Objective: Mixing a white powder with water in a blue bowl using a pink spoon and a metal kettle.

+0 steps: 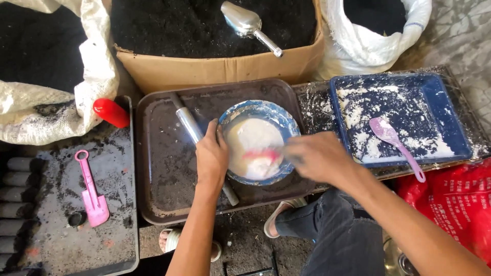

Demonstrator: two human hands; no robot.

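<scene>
White paste fills the blue bowl (259,141), and the right hand (317,156) works a red spatula (258,155) in it; the fingers are blurred, closed around the handle, though how each one sits cannot be told. The left hand (211,156) steadies the bowl from the side, fingers pressed together and curled against its rim.

Beneath the left hand a metal tube (192,128) lies slantwise, running out past the wrist towards the tray's near edge. Bowl and tube both rest on a brown tray (163,168) dusted with dark grit.

To the right, just beside the brown tray, a blue tray (455,117) holds smears of white powder and a lilac spoon (396,145) whose handle sticks out over the near rim. A red bag (450,199) lies below it.

To the left, a grey tray (61,240) carries a pink shovel (91,191) and a small black cap (76,219); a red cap (111,112) sits at its far corner, and dark cylinders (18,194) are stacked at the left edge.

Behind the trays stands a cardboard box (215,69) of black powder with a metal scoop (248,25) lying in it, flanked by two white sacks (358,46) of the same dark stuff. The person's sandalled feet (279,217) show below the brown tray.
</scene>
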